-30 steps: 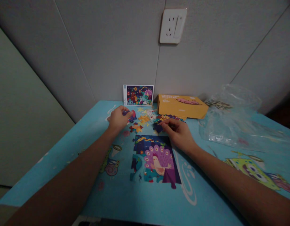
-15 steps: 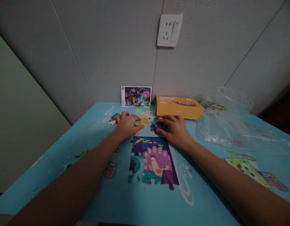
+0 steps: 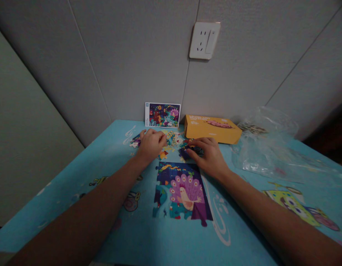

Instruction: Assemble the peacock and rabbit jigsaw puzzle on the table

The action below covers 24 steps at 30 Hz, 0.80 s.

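Partly assembled cardboard jigsaw puzzle of a pink-tailed peacock (image 3: 182, 192), lying flat on a blue cartoon-printed table (image 3: 243, 236). Beyond its far edge: scattered multicoloured loose jigsaw pieces (image 3: 173, 138). Left hand (image 3: 151, 145) above the puzzle's far edge, fingers (image 3: 156, 137) curled together over the pieces; any grip hidden. Right hand (image 3: 209, 157) at the far right corner, fingers (image 3: 200, 141) slightly apart, resting on dark blue jigsaw pieces (image 3: 186, 152). Further beyond the puzzle: upright printed picture card (image 3: 162, 115) against the wall; flat yellow cardboard box (image 3: 211, 129) to its right. Right of the puzzle: crumpled clear plastic bag (image 3: 259, 157).
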Available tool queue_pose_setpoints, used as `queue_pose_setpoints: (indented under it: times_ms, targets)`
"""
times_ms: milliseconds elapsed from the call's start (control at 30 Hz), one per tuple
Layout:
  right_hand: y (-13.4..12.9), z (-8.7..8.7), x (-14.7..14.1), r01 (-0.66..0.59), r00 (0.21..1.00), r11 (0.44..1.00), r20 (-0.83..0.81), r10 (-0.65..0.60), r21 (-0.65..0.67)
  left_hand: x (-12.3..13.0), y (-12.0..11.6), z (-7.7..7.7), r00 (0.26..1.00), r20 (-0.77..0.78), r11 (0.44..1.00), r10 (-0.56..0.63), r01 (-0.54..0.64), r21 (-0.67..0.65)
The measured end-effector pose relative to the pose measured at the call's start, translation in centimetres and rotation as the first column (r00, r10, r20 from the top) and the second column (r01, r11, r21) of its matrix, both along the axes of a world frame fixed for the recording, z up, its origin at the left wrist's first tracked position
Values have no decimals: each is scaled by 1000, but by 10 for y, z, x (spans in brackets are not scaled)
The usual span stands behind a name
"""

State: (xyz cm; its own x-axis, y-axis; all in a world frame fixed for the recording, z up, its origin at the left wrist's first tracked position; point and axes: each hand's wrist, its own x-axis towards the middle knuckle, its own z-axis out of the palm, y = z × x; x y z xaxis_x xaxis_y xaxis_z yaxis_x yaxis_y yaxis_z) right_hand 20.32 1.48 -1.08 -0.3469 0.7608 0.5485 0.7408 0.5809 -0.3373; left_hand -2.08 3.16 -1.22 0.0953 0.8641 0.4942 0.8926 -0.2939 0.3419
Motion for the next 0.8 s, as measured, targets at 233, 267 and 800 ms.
queue_pose_setpoints:
  times_ms: [233, 267, 800]
  targets:
    - [0, -1, 1, 20, 999, 1000, 28, -19, -20, 6, -8, 5, 996, 93, 1000, 7, -8, 12]
    - [0, -2, 2, 32, 998, 999, 48, -31, -20, 6, -8, 4, 996, 66, 998, 56, -56, -2]
    - [2, -8, 5, 115, 963, 993, 245, -109, -12, 13, -18, -8, 932, -22, 921, -363, 355, -158]
